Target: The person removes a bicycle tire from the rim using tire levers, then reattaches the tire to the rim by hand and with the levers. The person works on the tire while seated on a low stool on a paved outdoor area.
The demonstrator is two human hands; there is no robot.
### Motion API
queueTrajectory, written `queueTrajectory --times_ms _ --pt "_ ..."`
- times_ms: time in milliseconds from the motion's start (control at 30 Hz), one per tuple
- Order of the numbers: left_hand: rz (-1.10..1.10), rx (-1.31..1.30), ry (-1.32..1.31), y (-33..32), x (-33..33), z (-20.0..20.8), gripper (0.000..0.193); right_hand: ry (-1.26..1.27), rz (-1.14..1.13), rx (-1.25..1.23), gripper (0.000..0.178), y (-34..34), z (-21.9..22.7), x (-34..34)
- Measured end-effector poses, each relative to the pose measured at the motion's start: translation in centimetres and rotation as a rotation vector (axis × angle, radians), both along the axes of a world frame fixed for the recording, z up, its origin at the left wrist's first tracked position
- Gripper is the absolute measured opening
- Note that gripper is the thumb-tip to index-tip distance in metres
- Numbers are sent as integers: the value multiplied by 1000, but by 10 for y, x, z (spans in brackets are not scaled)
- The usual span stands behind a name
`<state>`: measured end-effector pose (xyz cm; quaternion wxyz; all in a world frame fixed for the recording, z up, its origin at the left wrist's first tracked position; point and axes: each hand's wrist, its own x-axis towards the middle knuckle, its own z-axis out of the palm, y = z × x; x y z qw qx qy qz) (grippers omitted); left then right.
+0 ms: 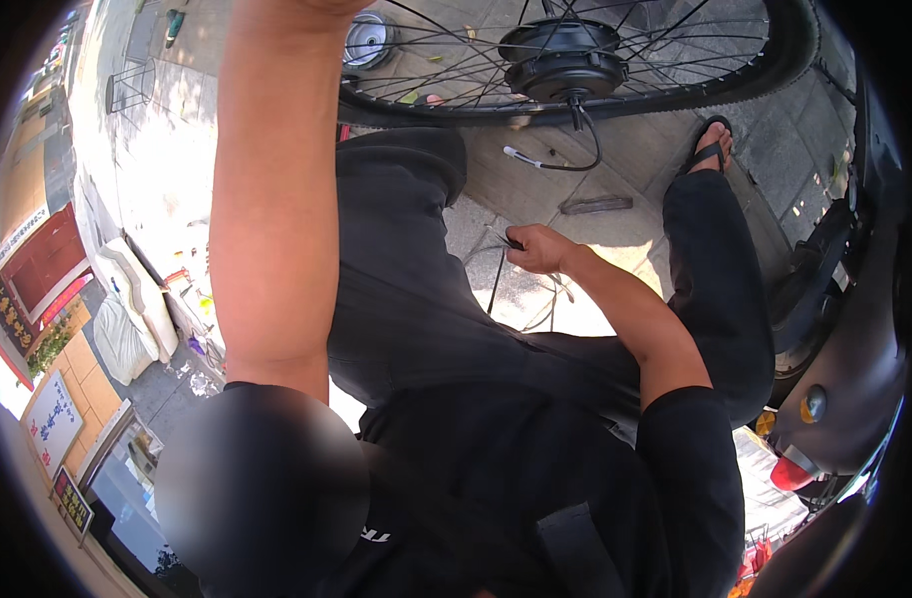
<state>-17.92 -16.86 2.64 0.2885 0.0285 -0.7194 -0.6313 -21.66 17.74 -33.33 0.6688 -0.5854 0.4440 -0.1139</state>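
My left arm reaches to the top edge, where only the heel of my left hand (306, 5) shows. Its fingers are cut off, near the rim of a spoked wheel (775, 80). In the wheel's middle is a black hub motor (565, 60); from its axle a dark cable (597, 149) curls down, ending in a pale connector (521, 157). Below it, between my legs, my right hand (541, 249) is closed around something small and dark, with thin wire-like strands at its fingertips. What exactly it grips is too small to make out.
A flat dark strip (595, 204) lies on the paving below the cable. Loose thin loops (550, 299) lie under my right hand. A round silver metal part (369, 42) is behind the wheel at left. A dark parked scooter (844, 369) stands close on my right.
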Motion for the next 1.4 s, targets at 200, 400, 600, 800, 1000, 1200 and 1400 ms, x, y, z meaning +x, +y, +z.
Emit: queueTrajectory --times_ms 200,400,600,800,1000,1200,1400 --pt "151 -84 -41 10 10 -15 23 -59 -177 -447 25 -86 226 -71" --pt "218 -487 -68 27 12 1 24 -253 -810 -207 50 -96 296 -129" --pt "249 -257 -209 59 5 8 32 -615 -864 68 48 -117 309 -116" --pt "265 74 -157 60 2 7 42 -569 -764 132 54 -126 311 -103" --pt "227 185 -214 53 1 11 40 -643 -746 255 54 -131 309 -103" --pt "197 210 -176 44 4 4 39 -713 -725 313 54 -129 314 -100" --pt "204 258 -157 44 4 6 32 -791 -696 369 55 -127 316 -98"
